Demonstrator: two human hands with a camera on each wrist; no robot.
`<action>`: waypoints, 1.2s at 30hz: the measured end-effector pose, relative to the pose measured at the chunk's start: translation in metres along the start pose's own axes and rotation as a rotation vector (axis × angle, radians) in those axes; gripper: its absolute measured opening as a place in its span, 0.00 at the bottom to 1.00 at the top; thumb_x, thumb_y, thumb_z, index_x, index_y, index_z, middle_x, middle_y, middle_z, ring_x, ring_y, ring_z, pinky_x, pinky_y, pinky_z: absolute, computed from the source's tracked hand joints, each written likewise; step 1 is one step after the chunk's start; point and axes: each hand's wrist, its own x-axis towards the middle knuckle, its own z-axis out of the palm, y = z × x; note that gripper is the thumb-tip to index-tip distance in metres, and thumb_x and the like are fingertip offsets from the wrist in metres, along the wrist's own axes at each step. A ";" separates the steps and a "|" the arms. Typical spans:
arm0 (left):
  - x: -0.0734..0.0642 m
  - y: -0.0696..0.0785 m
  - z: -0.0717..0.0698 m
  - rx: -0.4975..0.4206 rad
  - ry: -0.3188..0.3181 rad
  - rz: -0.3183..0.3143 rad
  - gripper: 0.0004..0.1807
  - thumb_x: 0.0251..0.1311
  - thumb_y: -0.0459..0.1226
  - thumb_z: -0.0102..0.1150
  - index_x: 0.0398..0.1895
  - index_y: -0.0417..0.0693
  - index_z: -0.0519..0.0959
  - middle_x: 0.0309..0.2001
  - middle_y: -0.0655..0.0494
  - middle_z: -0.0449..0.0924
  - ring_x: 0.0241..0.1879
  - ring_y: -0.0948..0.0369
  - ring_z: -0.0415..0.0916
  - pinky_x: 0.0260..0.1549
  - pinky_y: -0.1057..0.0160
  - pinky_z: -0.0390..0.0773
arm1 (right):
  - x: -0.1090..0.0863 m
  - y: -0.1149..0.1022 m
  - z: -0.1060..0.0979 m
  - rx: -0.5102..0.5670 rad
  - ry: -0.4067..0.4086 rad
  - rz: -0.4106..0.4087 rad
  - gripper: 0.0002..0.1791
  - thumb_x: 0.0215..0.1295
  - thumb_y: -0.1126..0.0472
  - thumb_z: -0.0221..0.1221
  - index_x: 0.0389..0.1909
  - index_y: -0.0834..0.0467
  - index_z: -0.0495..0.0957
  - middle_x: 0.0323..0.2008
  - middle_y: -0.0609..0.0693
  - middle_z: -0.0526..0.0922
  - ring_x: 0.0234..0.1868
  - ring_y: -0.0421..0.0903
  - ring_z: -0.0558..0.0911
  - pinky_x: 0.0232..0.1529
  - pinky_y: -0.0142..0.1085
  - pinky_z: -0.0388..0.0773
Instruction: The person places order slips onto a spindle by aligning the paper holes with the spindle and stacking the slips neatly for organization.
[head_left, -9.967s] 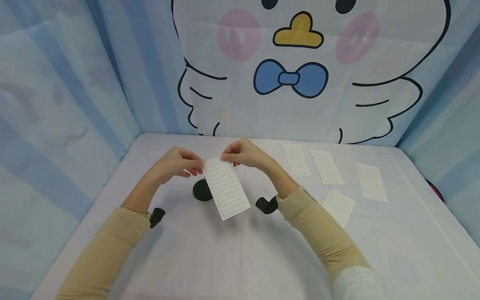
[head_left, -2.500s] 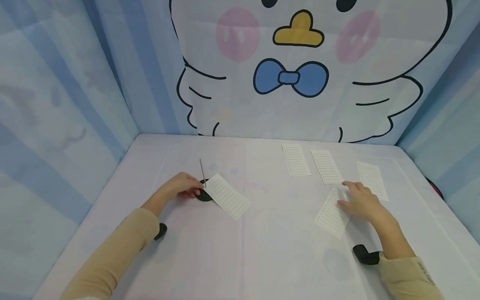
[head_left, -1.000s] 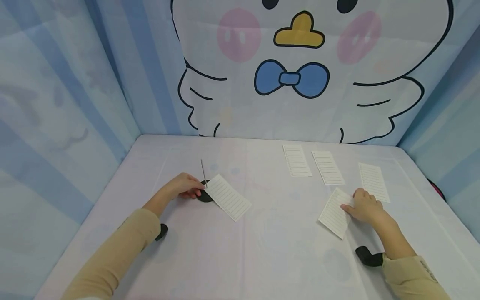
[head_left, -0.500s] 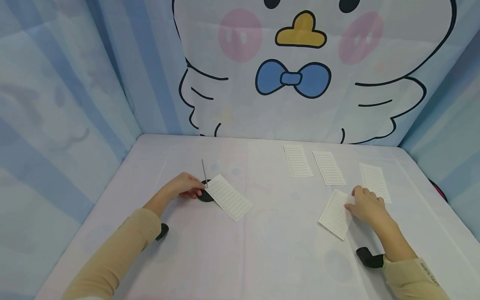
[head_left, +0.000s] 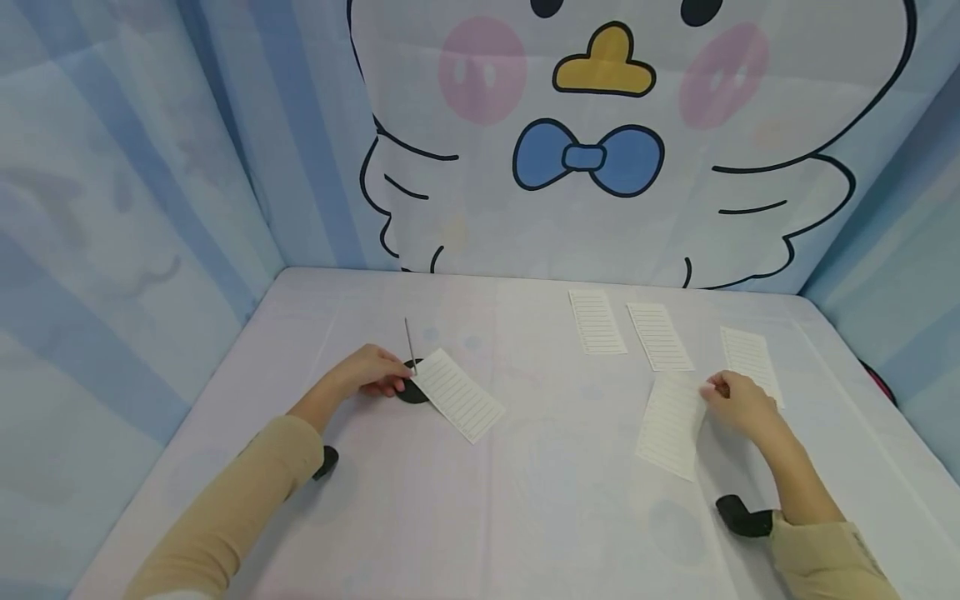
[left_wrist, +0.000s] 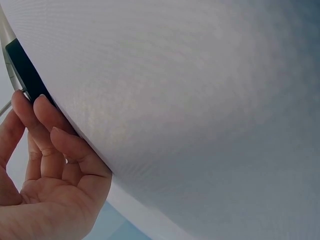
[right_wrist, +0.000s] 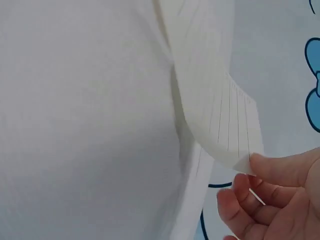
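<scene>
In the head view, my left hand point(head_left: 373, 369) pinches the upper corner of a lined paper card point(head_left: 459, 397), just beside a thin upright metal rod point(head_left: 410, 343). The rod stands on a round black base point(head_left: 412, 392), forming a paper spike. I cannot tell whether the rod goes through the card. The left wrist view shows my fingertips point(left_wrist: 45, 110) by the base's edge. At the right, my right hand point(head_left: 744, 404) pinches a corner of another lined card point(head_left: 670, 427). That card bends up from the table between thumb and finger in the right wrist view.
Two lined cards point(head_left: 597, 322) point(head_left: 660, 337) lie at the back right of the white-covered table point(head_left: 540, 500). A further card point(head_left: 750, 357) lies beyond my right hand, partly hidden by it. Patterned cloth point(head_left: 585, 225) hangs along the table's back edge, with more cloth at both sides.
Earlier both hands held one card above the spike; that card now sits lower at the base. My right hand moved right, gripped the nearest loose card and lifted its corner. My left hand stays still lately.
</scene>
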 end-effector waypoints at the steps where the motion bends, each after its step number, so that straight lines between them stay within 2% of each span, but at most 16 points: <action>1: 0.000 0.000 0.000 0.001 0.000 -0.001 0.17 0.58 0.40 0.57 0.46 0.38 0.76 0.18 0.62 0.77 0.17 0.67 0.72 0.20 0.71 0.67 | 0.002 0.004 0.001 0.039 0.011 -0.003 0.19 0.67 0.59 0.47 0.43 0.75 0.68 0.30 0.62 0.74 0.31 0.53 0.74 0.34 0.47 0.66; 3: 0.000 0.000 0.001 -0.002 -0.001 0.000 0.17 0.58 0.40 0.57 0.45 0.38 0.76 0.18 0.61 0.77 0.17 0.67 0.72 0.20 0.71 0.67 | 0.008 0.017 0.003 0.122 0.002 -0.005 0.22 0.68 0.53 0.49 0.44 0.72 0.69 0.30 0.58 0.76 0.29 0.46 0.75 0.27 0.40 0.69; 7: -0.002 0.002 0.000 -0.003 -0.009 0.004 0.16 0.58 0.40 0.57 0.45 0.37 0.76 0.18 0.61 0.77 0.17 0.67 0.72 0.20 0.71 0.67 | 0.031 0.055 0.014 0.250 -0.013 0.026 0.33 0.62 0.38 0.49 0.48 0.65 0.69 0.30 0.51 0.80 0.28 0.38 0.76 0.28 0.35 0.70; 11: -0.003 0.003 0.000 -0.003 -0.009 -0.001 0.17 0.58 0.40 0.57 0.46 0.37 0.76 0.18 0.61 0.77 0.17 0.67 0.73 0.21 0.70 0.67 | 0.053 0.086 0.026 0.307 -0.014 0.062 0.40 0.56 0.30 0.48 0.53 0.61 0.68 0.35 0.53 0.80 0.33 0.44 0.79 0.34 0.33 0.74; 15: -0.003 0.004 0.000 0.003 -0.003 -0.009 0.17 0.57 0.40 0.57 0.46 0.37 0.76 0.18 0.61 0.77 0.17 0.67 0.73 0.20 0.70 0.67 | 0.063 0.090 0.034 0.369 -0.013 0.086 0.41 0.56 0.31 0.48 0.57 0.59 0.65 0.40 0.57 0.77 0.36 0.46 0.79 0.35 0.30 0.75; 23: -0.004 0.004 0.001 0.016 0.007 -0.016 0.17 0.58 0.40 0.57 0.45 0.38 0.76 0.18 0.61 0.77 0.17 0.66 0.73 0.21 0.70 0.66 | 0.068 0.046 0.033 0.609 -0.050 0.111 0.41 0.55 0.36 0.56 0.59 0.63 0.63 0.37 0.54 0.77 0.33 0.43 0.78 0.35 0.29 0.75; 27: -0.003 0.004 0.001 0.013 0.003 -0.018 0.17 0.57 0.40 0.57 0.46 0.38 0.76 0.18 0.61 0.77 0.17 0.66 0.73 0.21 0.70 0.66 | 0.068 0.021 0.033 0.666 -0.073 0.107 0.40 0.53 0.37 0.58 0.57 0.62 0.65 0.34 0.48 0.78 0.31 0.40 0.78 0.34 0.28 0.75; 32: -0.001 0.003 0.001 0.006 0.001 -0.018 0.17 0.57 0.40 0.57 0.45 0.38 0.76 0.18 0.61 0.77 0.17 0.66 0.73 0.21 0.70 0.67 | 0.054 -0.040 0.015 0.655 -0.124 0.070 0.37 0.58 0.41 0.57 0.57 0.66 0.64 0.30 0.45 0.78 0.31 0.39 0.77 0.37 0.30 0.74; 36: 0.000 0.002 0.000 -0.001 -0.007 -0.018 0.17 0.57 0.41 0.57 0.45 0.38 0.76 0.18 0.62 0.77 0.18 0.67 0.73 0.21 0.70 0.68 | 0.046 -0.084 0.002 0.654 -0.160 -0.004 0.32 0.64 0.49 0.54 0.56 0.71 0.63 0.28 0.43 0.76 0.29 0.38 0.75 0.37 0.30 0.73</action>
